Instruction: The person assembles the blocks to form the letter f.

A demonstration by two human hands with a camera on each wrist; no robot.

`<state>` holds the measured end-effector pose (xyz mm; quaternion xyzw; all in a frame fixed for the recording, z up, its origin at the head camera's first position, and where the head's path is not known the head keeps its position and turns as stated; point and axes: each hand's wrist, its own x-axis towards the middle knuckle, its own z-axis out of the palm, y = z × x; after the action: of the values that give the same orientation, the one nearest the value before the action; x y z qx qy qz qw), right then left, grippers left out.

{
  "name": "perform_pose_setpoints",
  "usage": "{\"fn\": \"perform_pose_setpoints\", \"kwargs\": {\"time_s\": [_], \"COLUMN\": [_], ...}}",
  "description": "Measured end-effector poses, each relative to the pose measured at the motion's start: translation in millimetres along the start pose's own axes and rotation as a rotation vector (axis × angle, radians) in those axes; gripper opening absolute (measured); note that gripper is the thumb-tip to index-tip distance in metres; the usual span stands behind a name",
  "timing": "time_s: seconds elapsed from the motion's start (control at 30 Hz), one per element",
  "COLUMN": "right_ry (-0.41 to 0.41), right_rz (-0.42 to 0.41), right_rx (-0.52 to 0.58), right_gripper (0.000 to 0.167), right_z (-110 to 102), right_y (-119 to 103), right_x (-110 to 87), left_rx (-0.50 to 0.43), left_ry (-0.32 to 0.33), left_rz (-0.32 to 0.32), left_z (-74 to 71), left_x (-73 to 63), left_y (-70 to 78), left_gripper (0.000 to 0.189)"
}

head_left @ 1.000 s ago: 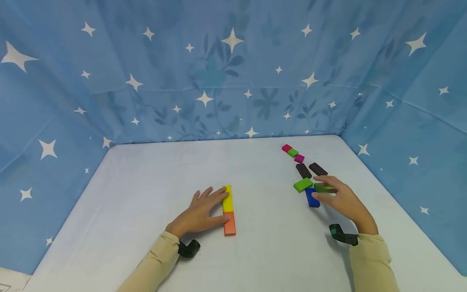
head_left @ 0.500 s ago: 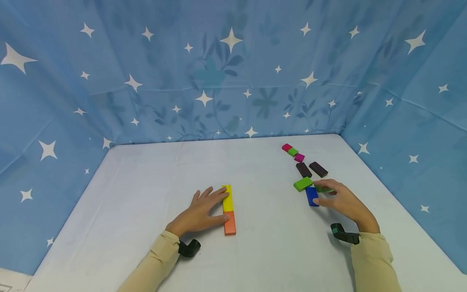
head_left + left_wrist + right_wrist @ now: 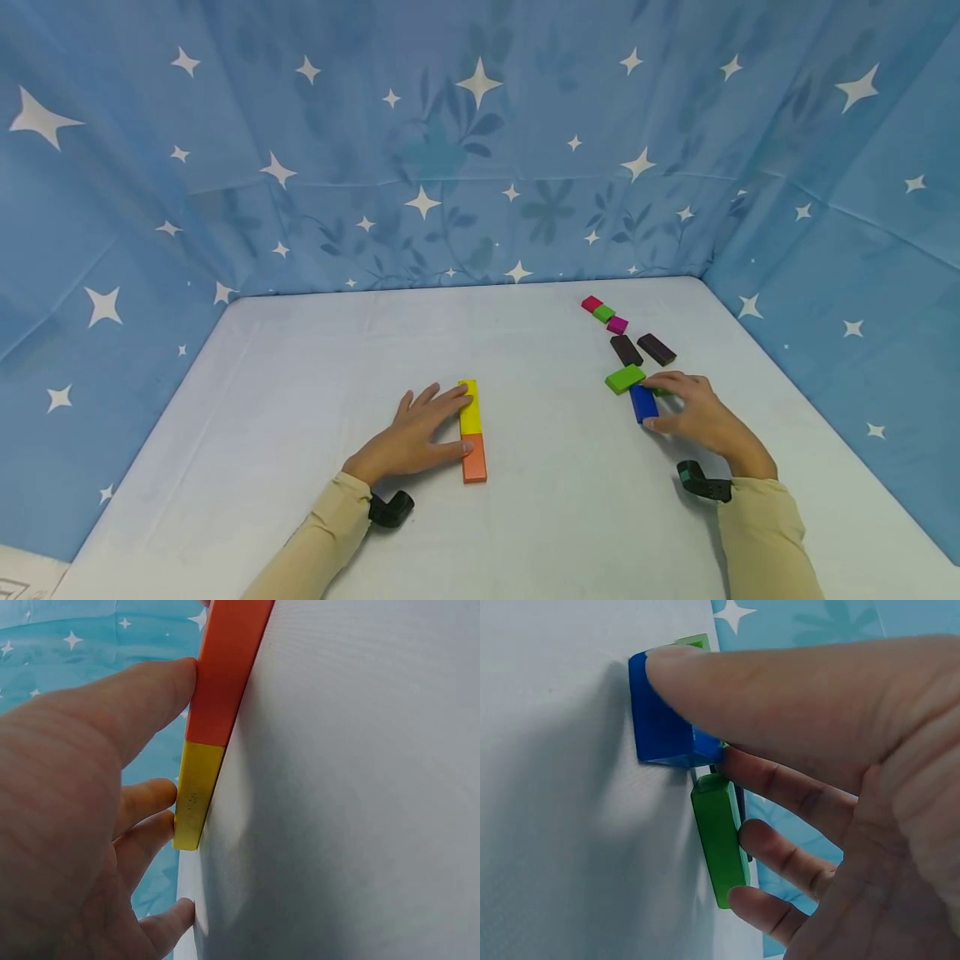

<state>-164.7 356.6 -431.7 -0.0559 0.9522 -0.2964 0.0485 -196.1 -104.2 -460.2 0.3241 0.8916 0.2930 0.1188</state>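
Note:
On the white table, a yellow block [image 3: 469, 414] and an orange block [image 3: 474, 460] lie end to end in a line. My left hand [image 3: 411, 442] rests on them with spread fingers, its thumb touching the orange one and fingertips the yellow one. Over on the right, my right hand [image 3: 701, 421] pinches a blue block [image 3: 643, 404] between thumb and index finger. In the right wrist view the thumb covers part of the blue block [image 3: 660, 724]. A green block [image 3: 718, 840] stands by the other fingers there, mostly hidden in the head view.
Another green block [image 3: 625, 379] lies against the blue one. Beyond it are two dark brown blocks [image 3: 626, 350]. Farther back, small red [image 3: 592, 304], green [image 3: 603, 313] and magenta [image 3: 617, 325] blocks form a diagonal row. A blue star-patterned curtain [image 3: 480, 167] encloses the table.
My right hand has drawn slightly back toward me, and its thumb and index finger have come onto the blue block's ends. The left hand has stayed on the yellow and orange blocks.

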Motion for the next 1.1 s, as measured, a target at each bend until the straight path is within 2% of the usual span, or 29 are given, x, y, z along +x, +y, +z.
{"fn": "perform_pose_setpoints", "kwargs": {"time_s": [0.27, 0.5, 0.87, 1.1], "right_ry": [-0.008, 0.013, 0.06, 0.075], "right_rz": [0.037, 0.002, -0.021, -0.062], "right_rx": [-0.034, -0.037, 0.082, 0.115], "right_gripper": [0.067, 0.065, 0.064, 0.062], "right_z": [1.1, -0.4, -1.5, 2.7], "right_y": [-3.0, 0.2, -3.6, -8.3], "right_x": [1.0, 1.3, 1.0, 4.3], "left_rx": [-0.012, -0.014, -0.007, -0.011], "left_ry": [0.005, 0.005, 0.003, 0.012], "left_rz": [0.003, 0.003, -0.002, 0.006], "left_z": [0.3, 0.2, -1.2, -1.3], "left_x": [0.0, 0.1, -0.6, -0.6], "left_y": [-1.2, -0.9, 0.4, 0.2], "left_gripper": [0.075, 0.075, 0.076, 0.075]}}
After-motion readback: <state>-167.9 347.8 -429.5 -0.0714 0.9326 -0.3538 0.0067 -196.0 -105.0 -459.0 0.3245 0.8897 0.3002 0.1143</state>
